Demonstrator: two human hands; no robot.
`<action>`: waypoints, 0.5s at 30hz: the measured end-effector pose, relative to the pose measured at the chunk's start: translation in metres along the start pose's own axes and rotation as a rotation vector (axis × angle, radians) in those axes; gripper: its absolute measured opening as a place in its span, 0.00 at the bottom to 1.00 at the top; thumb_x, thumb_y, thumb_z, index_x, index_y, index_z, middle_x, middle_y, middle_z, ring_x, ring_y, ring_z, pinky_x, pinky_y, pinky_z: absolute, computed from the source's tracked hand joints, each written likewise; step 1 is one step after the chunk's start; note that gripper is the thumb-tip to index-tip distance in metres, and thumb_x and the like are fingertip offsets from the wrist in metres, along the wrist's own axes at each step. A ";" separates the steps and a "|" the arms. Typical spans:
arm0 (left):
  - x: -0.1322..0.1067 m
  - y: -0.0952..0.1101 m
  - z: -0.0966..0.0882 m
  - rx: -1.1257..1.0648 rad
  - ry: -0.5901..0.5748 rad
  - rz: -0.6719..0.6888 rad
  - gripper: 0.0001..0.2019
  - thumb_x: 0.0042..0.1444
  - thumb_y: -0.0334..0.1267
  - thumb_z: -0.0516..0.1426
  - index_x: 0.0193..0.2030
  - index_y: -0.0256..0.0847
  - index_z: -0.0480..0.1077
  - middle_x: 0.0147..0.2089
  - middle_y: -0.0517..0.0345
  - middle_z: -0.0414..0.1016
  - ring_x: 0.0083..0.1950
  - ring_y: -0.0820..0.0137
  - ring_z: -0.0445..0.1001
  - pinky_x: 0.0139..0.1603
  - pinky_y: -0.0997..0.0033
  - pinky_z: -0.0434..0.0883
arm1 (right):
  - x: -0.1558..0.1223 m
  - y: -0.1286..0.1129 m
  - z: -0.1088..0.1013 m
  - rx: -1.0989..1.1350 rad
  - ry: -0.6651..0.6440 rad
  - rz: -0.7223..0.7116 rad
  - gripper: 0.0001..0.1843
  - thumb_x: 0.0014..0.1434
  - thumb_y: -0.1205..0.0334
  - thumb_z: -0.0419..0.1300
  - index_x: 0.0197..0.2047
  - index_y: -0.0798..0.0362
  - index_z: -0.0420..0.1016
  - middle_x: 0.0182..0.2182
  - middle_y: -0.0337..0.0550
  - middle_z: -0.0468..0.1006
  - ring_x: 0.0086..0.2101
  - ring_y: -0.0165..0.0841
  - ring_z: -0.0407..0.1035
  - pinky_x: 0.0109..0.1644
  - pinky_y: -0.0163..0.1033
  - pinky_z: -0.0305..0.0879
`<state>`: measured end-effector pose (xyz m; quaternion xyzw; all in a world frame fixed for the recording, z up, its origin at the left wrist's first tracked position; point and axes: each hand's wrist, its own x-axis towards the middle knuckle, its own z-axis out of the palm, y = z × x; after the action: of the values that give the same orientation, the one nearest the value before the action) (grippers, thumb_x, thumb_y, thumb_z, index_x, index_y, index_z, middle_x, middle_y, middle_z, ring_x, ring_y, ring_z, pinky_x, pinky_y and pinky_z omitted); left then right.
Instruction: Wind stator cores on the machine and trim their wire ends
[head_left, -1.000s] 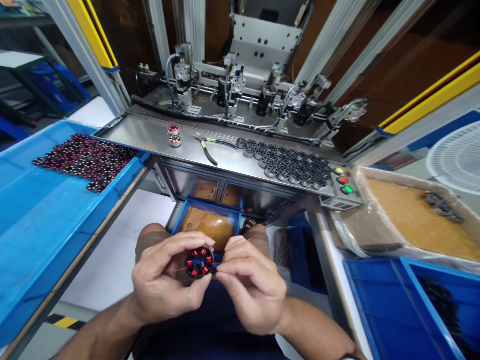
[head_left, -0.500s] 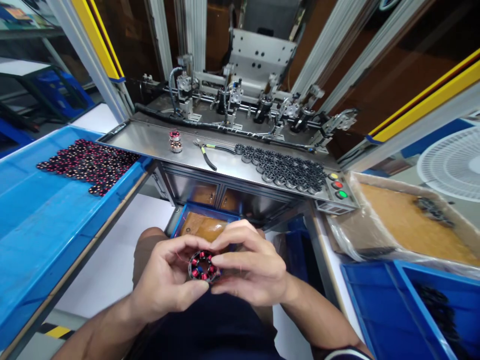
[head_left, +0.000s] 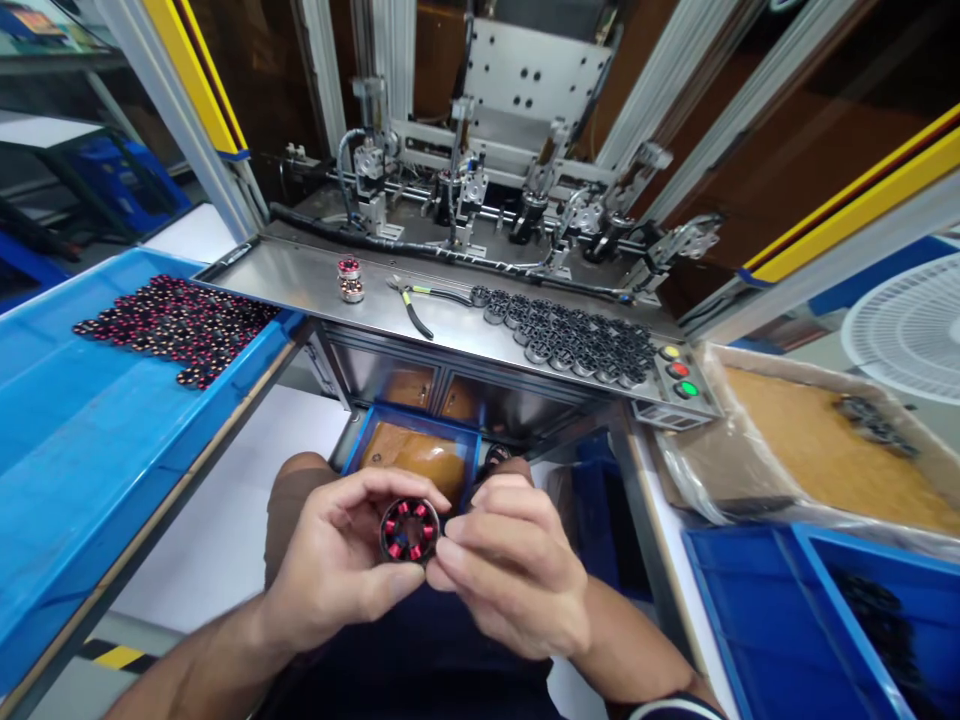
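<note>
left hand [head_left: 337, 560] pinches one red-coiled ring [head_left: 415, 551] in its fingers; right hand [head_left: 517, 565] has fingers pressed together beside it; three buttons [head_left: 678, 370] sit ahead.

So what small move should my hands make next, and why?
Probably steady the red-wound ring with your left hand while your right hand works at its edge: the left grips it, and the right's fingertips are bunched close to its rim.

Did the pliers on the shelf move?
No. The pliers lie between the coil stack and the dark rings, just as before, at the same spot on the shelf.
</note>
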<state>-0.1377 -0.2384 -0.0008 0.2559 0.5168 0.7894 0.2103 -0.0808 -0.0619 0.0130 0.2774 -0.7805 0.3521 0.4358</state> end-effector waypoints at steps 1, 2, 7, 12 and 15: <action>0.000 0.000 0.002 0.056 0.038 0.079 0.21 0.44 0.26 0.68 0.47 0.45 0.76 0.44 0.55 0.81 0.46 0.68 0.79 0.48 0.75 0.75 | -0.002 -0.003 0.002 -0.012 0.034 0.027 0.09 0.57 0.71 0.65 0.43 0.59 0.78 0.33 0.47 0.80 0.37 0.36 0.70 0.36 0.42 0.75; 0.000 -0.001 0.004 0.111 0.074 0.154 0.23 0.43 0.24 0.68 0.47 0.44 0.76 0.45 0.55 0.80 0.46 0.68 0.78 0.48 0.75 0.76 | -0.004 -0.005 0.004 -0.008 0.064 0.060 0.11 0.58 0.71 0.64 0.45 0.59 0.78 0.33 0.47 0.80 0.37 0.36 0.71 0.36 0.42 0.76; -0.001 -0.006 0.007 0.280 0.168 0.369 0.27 0.42 0.19 0.67 0.49 0.44 0.73 0.47 0.54 0.79 0.47 0.68 0.77 0.46 0.73 0.78 | -0.004 -0.015 0.021 0.123 0.177 0.245 0.14 0.59 0.73 0.62 0.49 0.55 0.76 0.32 0.46 0.78 0.32 0.33 0.73 0.34 0.40 0.74; -0.005 -0.013 0.007 0.282 0.191 0.412 0.28 0.43 0.18 0.66 0.51 0.46 0.72 0.49 0.55 0.77 0.50 0.67 0.77 0.47 0.71 0.78 | -0.001 -0.022 0.034 0.235 0.259 0.482 0.07 0.60 0.72 0.58 0.39 0.54 0.75 0.28 0.43 0.75 0.29 0.32 0.71 0.30 0.37 0.71; -0.005 -0.014 0.006 0.201 0.179 0.285 0.27 0.45 0.23 0.68 0.52 0.48 0.72 0.53 0.54 0.76 0.53 0.67 0.76 0.51 0.71 0.76 | -0.002 -0.019 0.036 0.235 0.244 0.491 0.07 0.59 0.74 0.57 0.37 0.53 0.73 0.27 0.42 0.73 0.29 0.32 0.70 0.31 0.38 0.70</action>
<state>-0.1289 -0.2321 -0.0127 0.2749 0.5683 0.7752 0.0230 -0.0829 -0.1012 0.0038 0.0845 -0.7200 0.5657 0.3930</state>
